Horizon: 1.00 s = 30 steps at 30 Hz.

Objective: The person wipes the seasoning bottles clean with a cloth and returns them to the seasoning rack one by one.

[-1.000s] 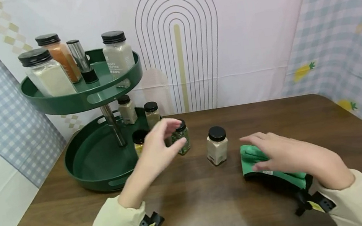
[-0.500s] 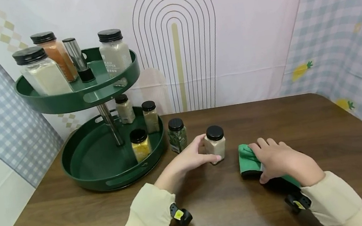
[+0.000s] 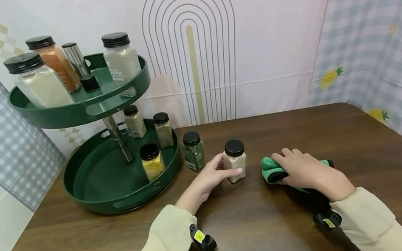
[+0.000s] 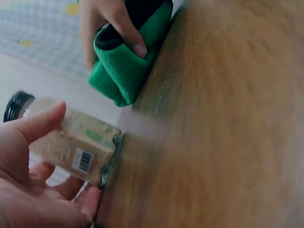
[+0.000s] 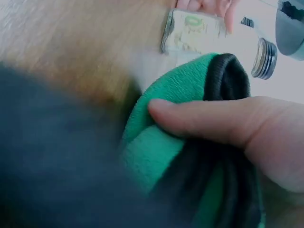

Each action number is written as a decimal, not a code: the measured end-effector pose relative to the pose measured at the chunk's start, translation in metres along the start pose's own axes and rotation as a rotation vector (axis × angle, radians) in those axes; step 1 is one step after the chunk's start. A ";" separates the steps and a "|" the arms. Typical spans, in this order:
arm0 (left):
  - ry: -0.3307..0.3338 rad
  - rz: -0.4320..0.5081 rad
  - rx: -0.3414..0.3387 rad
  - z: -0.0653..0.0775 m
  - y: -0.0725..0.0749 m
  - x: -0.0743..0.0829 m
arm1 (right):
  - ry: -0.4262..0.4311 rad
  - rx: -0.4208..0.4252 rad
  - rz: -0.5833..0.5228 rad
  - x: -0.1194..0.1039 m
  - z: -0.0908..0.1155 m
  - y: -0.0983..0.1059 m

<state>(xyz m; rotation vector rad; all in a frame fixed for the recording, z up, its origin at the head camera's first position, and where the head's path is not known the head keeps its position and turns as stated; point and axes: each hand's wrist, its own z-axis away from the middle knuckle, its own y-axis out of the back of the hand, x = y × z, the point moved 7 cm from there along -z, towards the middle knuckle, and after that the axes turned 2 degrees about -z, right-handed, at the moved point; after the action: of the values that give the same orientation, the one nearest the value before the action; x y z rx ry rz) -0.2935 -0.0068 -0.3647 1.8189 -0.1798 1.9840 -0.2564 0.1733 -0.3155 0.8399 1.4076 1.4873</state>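
A small spice jar (image 3: 235, 161) of pale beige powder with a black lid stands upright on the table. My left hand (image 3: 210, 179) holds it from the left, thumb on the near side and fingers round behind. In the left wrist view a barcode label shows on the jar (image 4: 71, 147). To its right, my right hand (image 3: 305, 171) grips a folded green cloth (image 3: 270, 166) with black edging. The thumb presses into the cloth (image 5: 175, 85) in the right wrist view. Part of the cloth is hidden under the palm.
A two-tier green rack (image 3: 119, 203) stands at the left; its upper tray carries large jars, its lower tray smaller ones. A jar of green herbs (image 3: 193, 152) stands on the table (image 3: 261, 228) between rack and left hand. A patterned curtain (image 3: 270, 38) hangs behind.
My left hand has moved right from near the herb jar and taken hold of the beige jar. My right hand has come down on the green cloth and bunched it up.
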 end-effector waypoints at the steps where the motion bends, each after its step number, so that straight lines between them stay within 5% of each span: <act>1: 0.000 0.022 -0.010 -0.001 0.001 -0.002 | 0.000 0.006 -0.006 0.001 0.000 0.001; 8: -0.024 0.194 -0.062 0.001 0.005 -0.012 | -0.052 0.061 -0.042 0.004 0.000 0.008; 17: 0.014 0.649 -0.214 0.030 0.007 -0.024 | 0.071 0.413 -0.237 -0.021 0.010 0.048; 20: 0.013 0.640 -0.257 0.042 0.004 -0.026 | 0.156 0.511 -0.331 -0.036 0.020 0.061; 24: -0.037 0.507 -0.316 0.052 -0.004 -0.023 | 0.282 0.577 -0.413 -0.056 0.033 0.073; 30: -0.089 0.321 -0.349 0.055 -0.012 -0.016 | 0.420 0.567 -0.354 -0.081 0.047 0.075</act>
<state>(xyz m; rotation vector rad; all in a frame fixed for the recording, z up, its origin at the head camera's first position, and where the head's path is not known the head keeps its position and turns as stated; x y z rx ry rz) -0.2379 -0.0208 -0.3755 1.7295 -0.8374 1.9218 -0.1949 0.1195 -0.2272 0.5705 2.2250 1.0320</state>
